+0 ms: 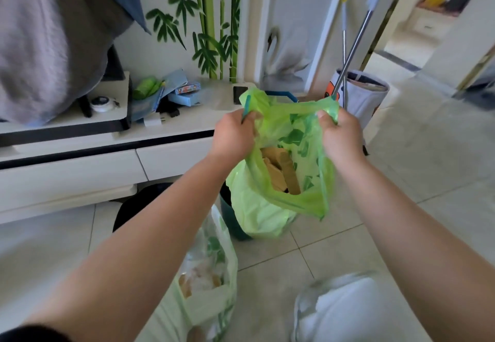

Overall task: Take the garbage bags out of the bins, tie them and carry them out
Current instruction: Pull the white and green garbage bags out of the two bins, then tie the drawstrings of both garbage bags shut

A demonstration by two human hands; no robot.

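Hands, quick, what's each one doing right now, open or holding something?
Left hand: closed, gripping the green garbage bag by its left rim.
Right hand: closed, gripping the same bag's right rim.

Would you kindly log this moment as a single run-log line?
left hand: grips green bag rim | right hand: grips opposite rim | bag: open, untied, cardboard inside | teal bin: partly behind bag
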